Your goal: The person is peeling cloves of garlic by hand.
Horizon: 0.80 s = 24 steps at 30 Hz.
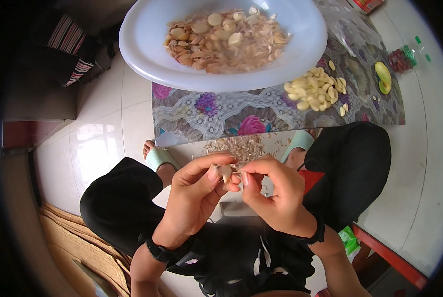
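Between thumb and fingers, my left hand [197, 185] holds a garlic clove [226, 174] with skin on it. My right hand [275, 189] pinches a strip of papery garlic skin at the clove's right side, thumb against index finger. Beyond the hands, a wide white basin [143, 55] contains unpeeled cloves [191, 55] and loose skins, with several paler cloves [229, 28] on top, apparently in water. Peeled garlic cloves [316, 91] lie heaped on the flowered tablecloth [214, 122], right of the basin. On the floor below the table edge are scattered garlic skins [243, 146].
A yellow-green piece of fruit or peel [383, 78] lies at the table's right. Near it is a clear plastic pack of red fruit [400, 60]. A clear plastic bag [346, 28] rests behind the peeled cloves. My knees, in black trousers [113, 196], flank the hands.
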Each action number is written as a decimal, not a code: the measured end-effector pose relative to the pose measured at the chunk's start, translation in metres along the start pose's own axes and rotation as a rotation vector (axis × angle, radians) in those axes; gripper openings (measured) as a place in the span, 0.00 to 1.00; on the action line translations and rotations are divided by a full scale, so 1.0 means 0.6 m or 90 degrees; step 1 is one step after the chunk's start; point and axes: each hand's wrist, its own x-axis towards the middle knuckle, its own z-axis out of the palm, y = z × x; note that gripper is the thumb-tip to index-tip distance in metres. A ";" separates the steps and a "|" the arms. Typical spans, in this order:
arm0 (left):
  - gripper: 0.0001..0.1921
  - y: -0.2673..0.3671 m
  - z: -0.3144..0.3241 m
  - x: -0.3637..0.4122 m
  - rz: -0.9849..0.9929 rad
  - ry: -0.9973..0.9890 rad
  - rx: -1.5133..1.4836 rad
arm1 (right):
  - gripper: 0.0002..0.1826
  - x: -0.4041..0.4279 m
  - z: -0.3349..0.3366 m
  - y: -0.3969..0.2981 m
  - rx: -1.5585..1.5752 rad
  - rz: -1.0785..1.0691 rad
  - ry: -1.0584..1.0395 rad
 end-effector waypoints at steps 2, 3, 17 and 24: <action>0.14 -0.003 -0.001 0.001 0.001 -0.021 -0.008 | 0.09 -0.002 -0.001 0.001 -0.007 0.002 0.003; 0.15 -0.005 0.001 0.001 0.025 -0.033 0.014 | 0.10 -0.002 -0.001 0.002 -0.014 0.003 0.003; 0.17 0.002 -0.004 0.005 -0.010 -0.059 0.007 | 0.07 0.000 -0.002 0.000 0.011 0.039 0.035; 0.13 0.000 -0.003 0.007 0.010 -0.059 -0.016 | 0.07 0.000 -0.005 0.000 0.011 0.062 0.047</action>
